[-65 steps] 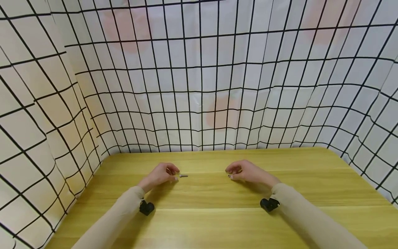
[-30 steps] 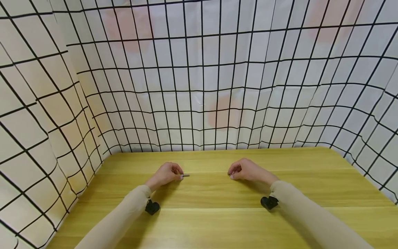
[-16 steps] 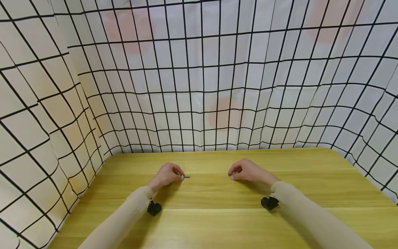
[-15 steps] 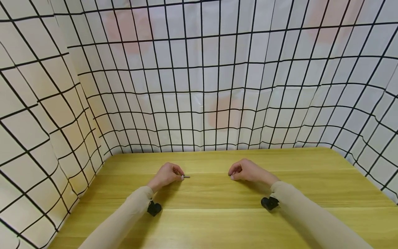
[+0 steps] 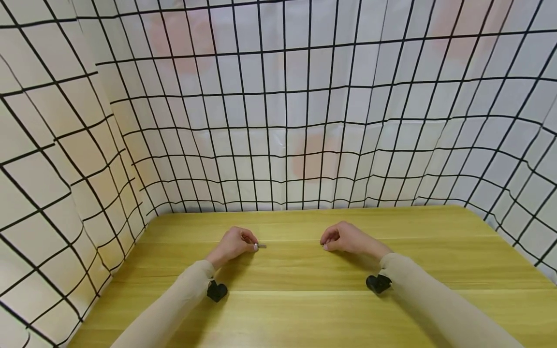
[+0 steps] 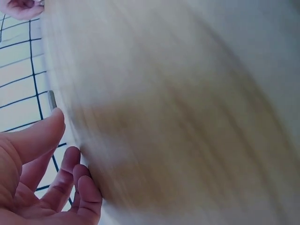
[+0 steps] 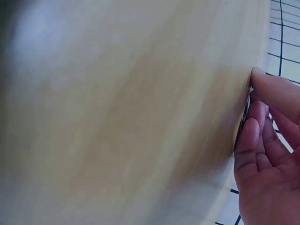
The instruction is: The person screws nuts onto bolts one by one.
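My left hand [image 5: 232, 243] pinches a small silver bolt [image 5: 262, 246] by its head end between thumb and fingers. The shank points right, toward the other hand, just at the tabletop. In the left wrist view the bolt [image 6: 51, 99] sticks out past the thumb tip. On the other side, my right hand [image 5: 345, 238] has its thumb and fingertips together at the wood, around a tiny metal nut that they almost wholly cover. The right wrist view shows the right hand [image 7: 272, 126] with curled fingers against the table; the nut is hidden there.
The yellow wooden table [image 5: 287, 314] spreads under both hands. A white curtain with a black grid [image 5: 278, 106] stands behind it and along both sides. Each wrist wears a small black camera, one left [image 5: 216, 291] and one right [image 5: 378, 283].
My left hand has moved slightly right and taken the bolt, which lay loose beside its fingertips. My right fingers have closed over the nut, which showed more plainly earlier.
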